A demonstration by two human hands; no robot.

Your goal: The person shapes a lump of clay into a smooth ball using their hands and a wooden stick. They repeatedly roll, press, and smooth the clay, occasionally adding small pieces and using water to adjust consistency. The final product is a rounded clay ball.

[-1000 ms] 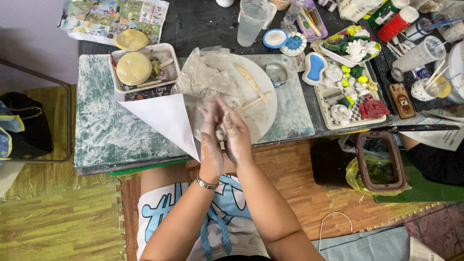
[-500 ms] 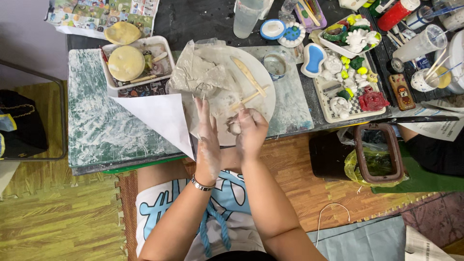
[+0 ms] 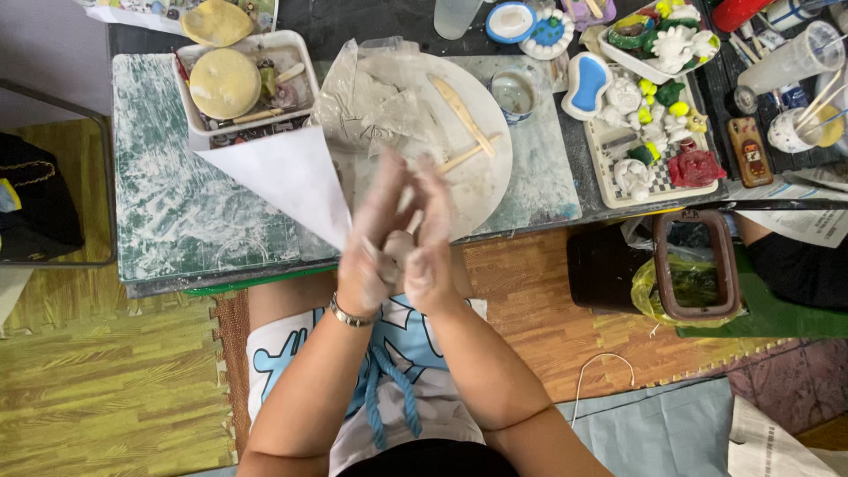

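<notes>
My left hand [image 3: 369, 252] and my right hand [image 3: 435, 238] are pressed palm to palm over the table's front edge, both dusted with pale clay. A small grey clay lump [image 3: 402, 247] is squeezed between them and shows only partly. My left wrist wears a bracelet [image 3: 349, 314]. Just beyond my fingertips lies a round white board [image 3: 495, 172] with two wooden modelling tools [image 3: 461, 113] and crumpled plastic wrap over grey clay [image 3: 371, 93]. A white paper sheet [image 3: 291, 181] lies to the left of my hands.
A green marbled mat [image 3: 177, 208] covers the table. A white tray with a yellow sponge [image 3: 225, 84] stands at the back left, a small cup [image 3: 512, 93] behind the board, and a tray of painted clay figures [image 3: 658, 155] to the right. A bin with a yellow-green bag [image 3: 693, 278] stands on the floor right.
My hands, slightly apart half a second ago with the lump showing between them, have closed palm to palm on it and drawn a little toward my body.
</notes>
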